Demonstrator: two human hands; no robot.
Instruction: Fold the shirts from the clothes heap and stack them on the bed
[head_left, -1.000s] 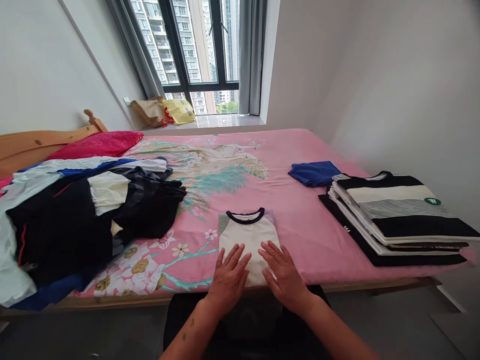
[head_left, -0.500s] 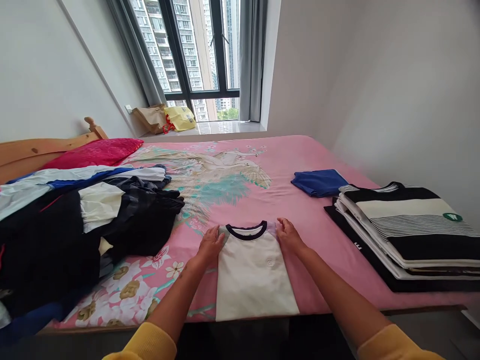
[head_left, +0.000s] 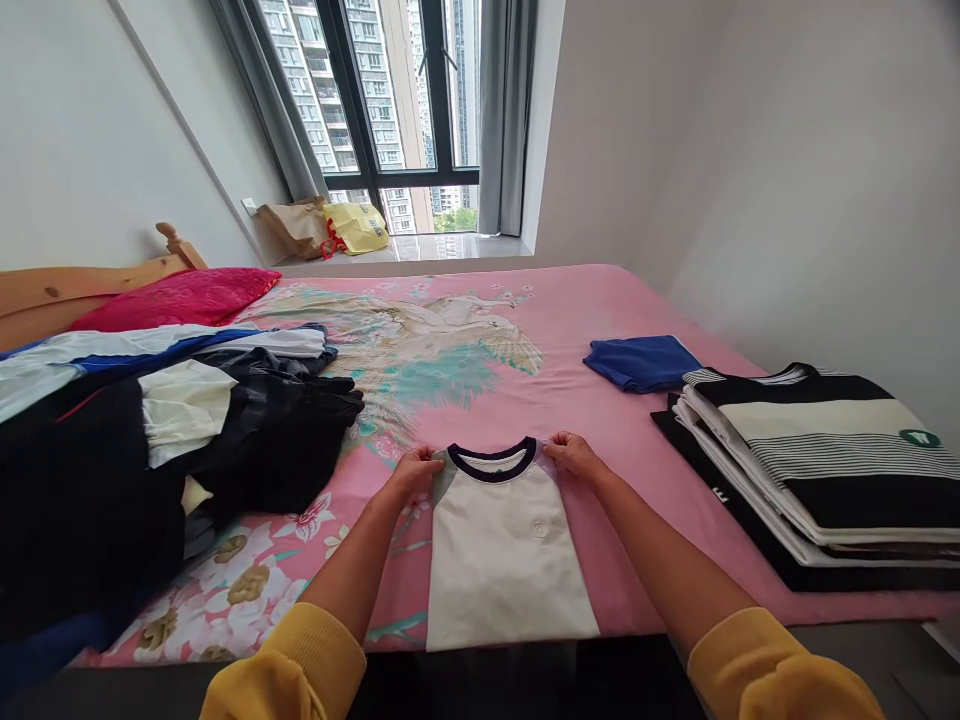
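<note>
A cream T-shirt point(head_left: 504, 560) with a dark neckband lies folded at the bed's near edge, its collar away from me. My left hand point(head_left: 414, 472) pinches its grey left shoulder corner between thumb and fingers. At the opposite shoulder, my right hand point(head_left: 576, 455) is closed on the pale lilac corner. A small round emblem shows on the chest. Both forearms come out of yellow sleeves.
Unfolded dark and white clothes point(head_left: 247, 430) are heaped on the left. To the right stand a stack of folded shirts point(head_left: 832, 450) and a folded blue garment point(head_left: 642, 363). Pink bedding point(head_left: 555, 320) reaches back to the window sill point(head_left: 450, 248).
Both hands have gone from resting open beside the shirt to pinching its shoulder corners. The shirt's collar end looks slightly raised and pulled straight. The view has shifted a little.
</note>
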